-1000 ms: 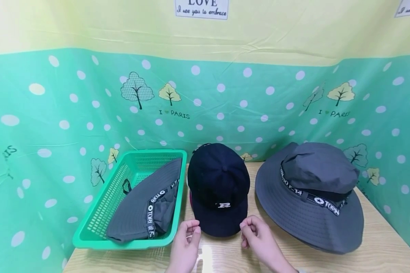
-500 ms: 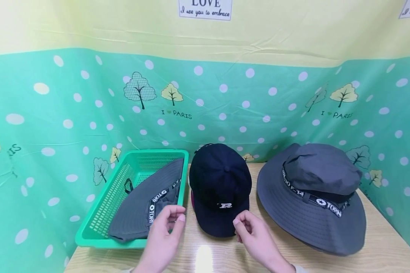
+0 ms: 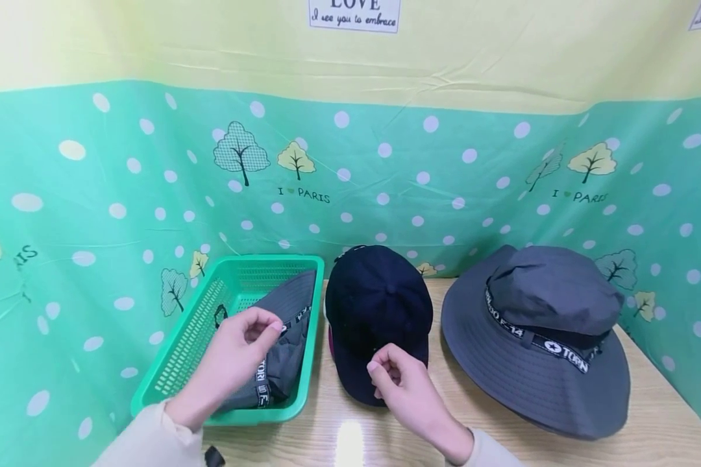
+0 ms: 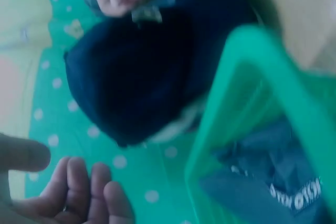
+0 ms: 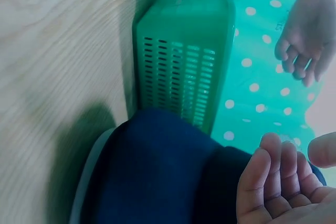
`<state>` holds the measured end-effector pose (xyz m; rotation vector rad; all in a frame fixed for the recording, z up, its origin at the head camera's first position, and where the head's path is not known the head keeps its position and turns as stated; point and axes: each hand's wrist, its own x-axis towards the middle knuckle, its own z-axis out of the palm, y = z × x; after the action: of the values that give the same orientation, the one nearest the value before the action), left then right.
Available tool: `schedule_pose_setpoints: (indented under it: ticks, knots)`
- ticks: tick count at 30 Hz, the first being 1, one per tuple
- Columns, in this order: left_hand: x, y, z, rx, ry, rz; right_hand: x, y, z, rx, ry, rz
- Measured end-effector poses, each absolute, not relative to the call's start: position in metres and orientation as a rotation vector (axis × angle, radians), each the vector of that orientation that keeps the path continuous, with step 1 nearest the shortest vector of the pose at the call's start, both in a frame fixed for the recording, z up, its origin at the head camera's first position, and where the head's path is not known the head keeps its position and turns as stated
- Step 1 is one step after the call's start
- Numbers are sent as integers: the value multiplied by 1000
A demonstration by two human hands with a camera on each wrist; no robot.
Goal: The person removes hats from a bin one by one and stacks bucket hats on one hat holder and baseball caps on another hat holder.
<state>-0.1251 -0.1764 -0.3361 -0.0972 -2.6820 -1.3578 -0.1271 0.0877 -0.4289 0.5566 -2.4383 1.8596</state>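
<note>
My left hand [image 3: 228, 357] hovers over the green basket [image 3: 300, 410], fingers loosely curled with nothing in them. In the left wrist view its thumb [image 4: 23, 154] stands apart from the fingers. Folded inside the basket is a grey bucket hat [image 3: 286, 366] with a lettered black band, partly covered by that hand. My right hand [image 3: 409, 389] is above the brim of a black baseball cap [image 3: 380, 298], loosely curled and holding nothing, and it hides the cap's white letter in the head view. White and maroon edges show beneath the black cap.
A wide-brimmed grey hat [image 3: 543, 285] with a lettered band stands on the wooden table [image 3: 304, 447] at the right. Behind everything hangs a dotted green and yellow cloth [image 3: 350, 175]. A small black object [image 3: 213, 456] shows beside the left sleeve.
My left hand has moved from beside the cap's brim leftward and up over the basket. My right hand has shifted slightly left over the brim. The hats and basket have stayed put.
</note>
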Motion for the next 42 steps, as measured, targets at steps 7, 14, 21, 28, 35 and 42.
schedule_pose_setpoints:
  ticks: [7,14,21,28,35,42]
  knots:
    - [-162,-201,-329,-132,-2906,-1291,-137,67,-430,684,-2463,1834]
    - [-204,-215,-323,-110,-3090,-1186,-145,43,-430,690,-2483,1937]
    - [-241,-238,-340,-110,-3068,-1190,-149,22,-430,638,-2553,1954]
    - [-264,-255,-353,-122,-3159,-970,-159,11,-449,618,-2594,1980]
    - [-279,-263,-366,-95,-3245,-1005,-157,0,-455,631,-2597,2040]
    - [-292,-275,-395,75,-3350,-870,-154,-6,-463,601,-2541,2134]
